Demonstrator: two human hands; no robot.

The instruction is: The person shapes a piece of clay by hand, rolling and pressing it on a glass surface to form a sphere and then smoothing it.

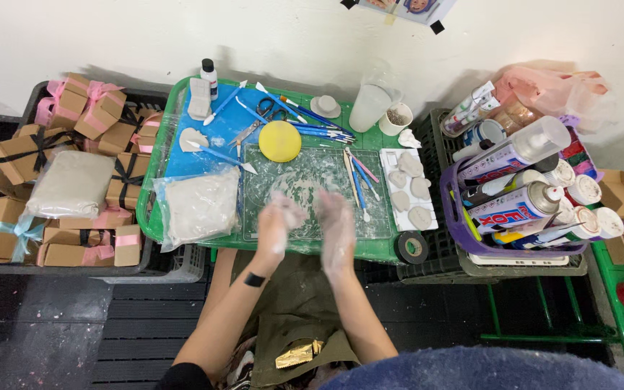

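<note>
My left hand (277, 222) and my right hand (336, 230) hover side by side over the near edge of a green tray table (182, 94). Both are coated in white powder or clay and look blurred. The left hand's fingers curl loosely; the right hand is flat with fingers extended. I see nothing clearly gripped in either. Beneath them lies a clear cutting mat (305, 184) smeared white. A plastic bag of white clay (196, 206) rests just left of my left hand. A white board with several shaped clay pieces (407, 189) sits to the right.
Yellow round sponge (279, 141), scissors (261, 119), blue sculpting tools (323, 130), a clear cup (370, 107) and small bottle (209, 76) lie on the tray. Tape roll (412, 248) at the front right corner. Ribboned brown boxes (74, 166) fill a left crate; a purple basket of spray cans (521, 195) stands right.
</note>
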